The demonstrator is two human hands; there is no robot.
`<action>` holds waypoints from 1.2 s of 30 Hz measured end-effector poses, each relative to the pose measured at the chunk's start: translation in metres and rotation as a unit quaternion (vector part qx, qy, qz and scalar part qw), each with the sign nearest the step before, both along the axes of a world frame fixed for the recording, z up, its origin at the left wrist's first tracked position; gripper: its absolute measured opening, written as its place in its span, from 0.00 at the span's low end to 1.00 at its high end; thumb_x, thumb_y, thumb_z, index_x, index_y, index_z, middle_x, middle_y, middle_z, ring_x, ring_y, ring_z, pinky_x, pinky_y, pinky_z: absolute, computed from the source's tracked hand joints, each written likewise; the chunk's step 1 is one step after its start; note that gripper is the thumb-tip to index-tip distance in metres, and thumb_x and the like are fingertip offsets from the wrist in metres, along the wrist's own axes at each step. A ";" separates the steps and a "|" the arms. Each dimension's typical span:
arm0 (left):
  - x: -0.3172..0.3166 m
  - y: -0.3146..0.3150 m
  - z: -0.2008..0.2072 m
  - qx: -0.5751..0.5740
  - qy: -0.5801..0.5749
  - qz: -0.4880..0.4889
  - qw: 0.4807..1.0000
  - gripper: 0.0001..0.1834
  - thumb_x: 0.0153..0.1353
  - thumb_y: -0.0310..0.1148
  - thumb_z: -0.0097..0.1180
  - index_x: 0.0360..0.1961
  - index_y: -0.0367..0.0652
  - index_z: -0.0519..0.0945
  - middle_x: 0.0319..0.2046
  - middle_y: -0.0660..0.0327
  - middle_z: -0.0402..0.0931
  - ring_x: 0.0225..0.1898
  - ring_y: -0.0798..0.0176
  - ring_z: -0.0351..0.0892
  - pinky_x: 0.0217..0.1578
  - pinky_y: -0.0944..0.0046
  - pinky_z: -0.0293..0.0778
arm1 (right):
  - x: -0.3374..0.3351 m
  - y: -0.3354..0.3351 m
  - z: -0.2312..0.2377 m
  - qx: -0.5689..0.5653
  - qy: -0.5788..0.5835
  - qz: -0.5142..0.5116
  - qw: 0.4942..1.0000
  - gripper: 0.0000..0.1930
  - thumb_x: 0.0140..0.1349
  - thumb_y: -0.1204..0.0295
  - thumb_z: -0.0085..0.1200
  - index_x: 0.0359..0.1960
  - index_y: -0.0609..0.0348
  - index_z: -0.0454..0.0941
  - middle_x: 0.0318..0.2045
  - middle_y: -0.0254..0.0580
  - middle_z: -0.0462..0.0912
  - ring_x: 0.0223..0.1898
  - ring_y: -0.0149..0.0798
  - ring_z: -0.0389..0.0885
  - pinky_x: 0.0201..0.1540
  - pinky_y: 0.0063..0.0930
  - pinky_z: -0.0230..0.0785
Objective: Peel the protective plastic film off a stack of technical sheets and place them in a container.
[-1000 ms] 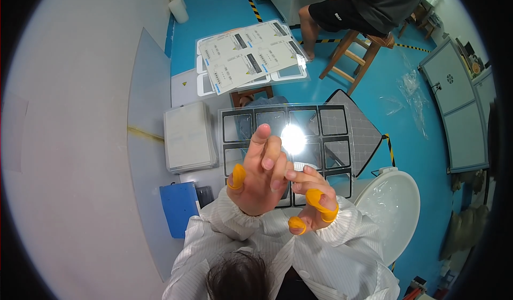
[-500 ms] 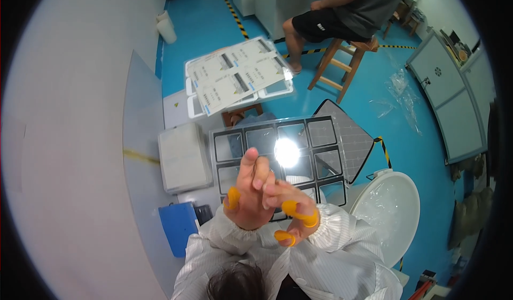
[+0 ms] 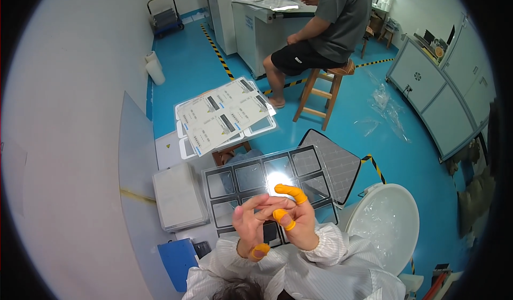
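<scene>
My left hand (image 3: 249,226) and my right hand (image 3: 301,222) meet in front of my body, fingers stretched out and overlapping. A yellow finger cot (image 3: 260,252) covers my left thumb. On my right hand, another yellow finger cot (image 3: 291,192) is on the index finger and a third yellow finger cot (image 3: 284,220) on the thumb. No held object shows between the fingers, though the overlap hides part of them. Under the hands lies a clear sheet with black-framed rectangular windows (image 3: 230,167), bright with a lamp's reflection.
Printed sheets (image 3: 224,113) lie beyond it, above white-framed panels. A white stack (image 3: 179,198) and blue box (image 3: 179,260) stand left; a white bin (image 3: 409,236) with clear film stands right. Another person (image 3: 342,27) sits on a wooden stool (image 3: 320,94) by a machine (image 3: 267,32).
The view has tilted up, showing more of the machine and floor. My hands have turned against each other; my right index finger now points up and left, its cot on top.
</scene>
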State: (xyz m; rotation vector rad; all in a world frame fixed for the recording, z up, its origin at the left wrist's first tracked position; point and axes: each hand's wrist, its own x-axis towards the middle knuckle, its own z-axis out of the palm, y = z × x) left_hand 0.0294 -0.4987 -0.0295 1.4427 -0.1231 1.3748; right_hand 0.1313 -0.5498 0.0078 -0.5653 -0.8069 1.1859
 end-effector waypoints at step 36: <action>-0.001 0.020 0.000 0.029 0.058 -0.050 0.997 0.44 0.59 0.52 0.47 0.66 0.52 0.34 0.63 0.33 0.31 0.54 0.41 0.67 0.42 0.59 0.75 | 0.037 0.020 0.006 -0.043 0.016 0.076 0.996 0.39 0.45 0.64 0.67 0.59 0.57 0.58 0.31 0.32 0.68 0.35 0.29 0.70 0.40 0.19 0.65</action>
